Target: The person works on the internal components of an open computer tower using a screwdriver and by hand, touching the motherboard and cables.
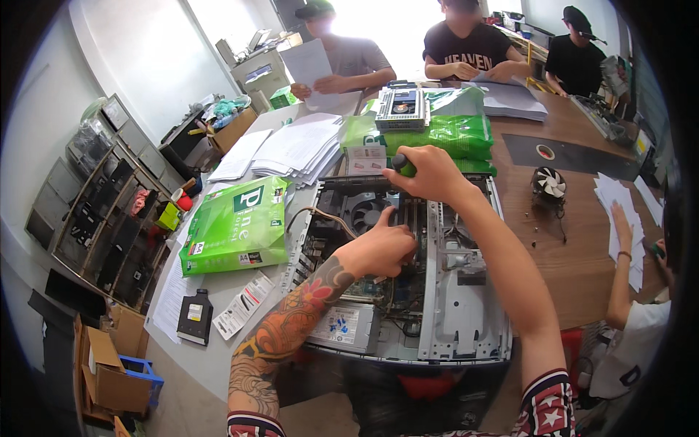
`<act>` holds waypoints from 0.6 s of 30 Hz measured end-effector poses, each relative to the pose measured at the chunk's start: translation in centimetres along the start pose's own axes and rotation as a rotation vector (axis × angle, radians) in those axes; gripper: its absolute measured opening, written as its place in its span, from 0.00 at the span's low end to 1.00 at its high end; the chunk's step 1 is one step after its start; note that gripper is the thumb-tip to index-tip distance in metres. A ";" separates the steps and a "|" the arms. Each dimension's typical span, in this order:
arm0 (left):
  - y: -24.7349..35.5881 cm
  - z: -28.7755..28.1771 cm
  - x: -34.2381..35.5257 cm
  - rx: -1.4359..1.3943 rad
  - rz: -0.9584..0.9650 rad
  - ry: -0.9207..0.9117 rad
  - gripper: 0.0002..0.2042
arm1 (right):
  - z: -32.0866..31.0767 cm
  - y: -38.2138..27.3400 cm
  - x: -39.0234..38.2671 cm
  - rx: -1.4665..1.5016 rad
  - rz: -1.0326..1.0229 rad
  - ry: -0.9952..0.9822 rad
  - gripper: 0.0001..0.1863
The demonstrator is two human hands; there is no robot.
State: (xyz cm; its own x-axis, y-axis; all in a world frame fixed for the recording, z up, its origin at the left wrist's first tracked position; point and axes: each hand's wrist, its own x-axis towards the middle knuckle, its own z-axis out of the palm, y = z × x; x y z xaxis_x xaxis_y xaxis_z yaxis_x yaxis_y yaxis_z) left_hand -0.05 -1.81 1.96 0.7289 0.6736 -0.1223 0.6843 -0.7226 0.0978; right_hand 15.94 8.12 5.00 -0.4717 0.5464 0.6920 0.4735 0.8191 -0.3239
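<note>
A: ok so what's inside the box?

B: The open computer case (pixel 466 320) lies flat in the center of the frame. Inside there's a black fan (pixel 368 215) toward the top, a metal box with a white label (pixel 341 325) at lower left, and a gray metal bracket filling the right side. A thin cable (pixel 329 216) loops out toward the left rim.

A: And the hands?

B: Right forearm comes up from the lower right and bends in over the top edge of the case. The right hand (pixel 429 173) has its fingers wrapped around a green-and-black handle (pixel 405 167), held above the fan's upper right (the tip is hidden, so no idea what it touches). The left hand (pixel 387 250) reaches in from lower left, index finger stretched up beside the fan, the others curled. Can't tell if it's pinching anything.

A: Much elbow room?

B: Left is tight: a green paper pack (pixel 237 226) sits near that rim, with a black drive (pixel 195 317) below it. More green packs (pixel 459 138) crowd the top edge. Right is roomier: bare brown tabletop (pixel 568 269) beside the case, though a loose cooler (pixel 549 183) and a few tiny screws (pixel 535 229) lie farther up.
</note>
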 end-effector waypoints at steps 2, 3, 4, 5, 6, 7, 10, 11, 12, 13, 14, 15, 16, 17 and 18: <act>0.2 -0.1 0.2 0.010 0.002 -0.009 0.06 | -0.2 0.3 -0.1 0.003 0.014 -0.009 0.21; 0.2 -0.2 0.2 0.018 0.004 -0.015 0.07 | -0.2 0.3 -0.1 0.004 0.016 -0.007 0.21; 0.1 -0.2 0.2 0.016 0.006 -0.015 0.07 | -0.2 0.3 -0.1 -0.002 0.004 0.000 0.21; 0.0 -0.2 0.1 0.013 0.016 -0.001 0.07 | -0.2 0.2 -0.2 -0.009 -0.007 0.006 0.21; 0.0 -0.1 0.1 0.010 0.026 0.012 0.07 | -0.1 0.3 -0.2 -0.011 -0.004 0.005 0.21; -0.1 0.1 0.1 0.013 0.027 0.010 0.07 | 0.0 0.2 0.0 -0.016 -0.012 -0.004 0.21; -0.2 0.3 0.1 0.017 0.023 0.027 0.07 | -0.4 -0.2 0.0 -0.011 0.006 -0.057 0.22; 0.0 0.0 0.3 0.035 0.020 -0.003 0.07 | -0.6 -0.3 0.0 -0.002 0.032 -0.105 0.23; 0.1 -0.1 0.3 0.052 0.017 -0.032 0.07 | -0.6 -0.3 0.0 -0.002 0.032 -0.107 0.23; 0.1 -0.1 0.2 0.053 0.016 -0.033 0.07 | -0.6 -0.3 0.0 -0.012 0.035 -0.097 0.24; 0.2 0.1 0.1 0.047 0.015 0.001 0.06 | -0.6 -0.3 0.0 -0.021 0.038 -0.087 0.24; 0.3 0.2 0.0 0.040 0.014 0.035 0.06 | -0.6 -0.3 0.0 -0.020 0.037 -0.086 0.24; 0.3 0.4 0.0 0.041 0.017 0.038 0.06 | -0.6 -0.2 0.0 -0.019 0.040 -0.086 0.24; 0.3 0.5 -0.1 0.020 0.021 0.089 0.05 | -0.7 -0.1 0.1 -0.018 0.043 -0.086 0.24; 0.2 0.5 -0.2 0.000 0.025 0.140 0.04 | -0.8 -0.1 0.1 -0.021 0.043 -0.086 0.24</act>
State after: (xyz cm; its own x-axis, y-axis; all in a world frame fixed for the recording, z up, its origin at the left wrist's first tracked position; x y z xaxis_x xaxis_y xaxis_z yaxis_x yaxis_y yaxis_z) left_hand -0.01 -2.19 1.47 0.7414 0.6708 0.0195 0.6661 -0.7392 0.0993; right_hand 16.44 7.97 5.56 -0.5123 0.5945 0.6198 0.5099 0.7913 -0.3375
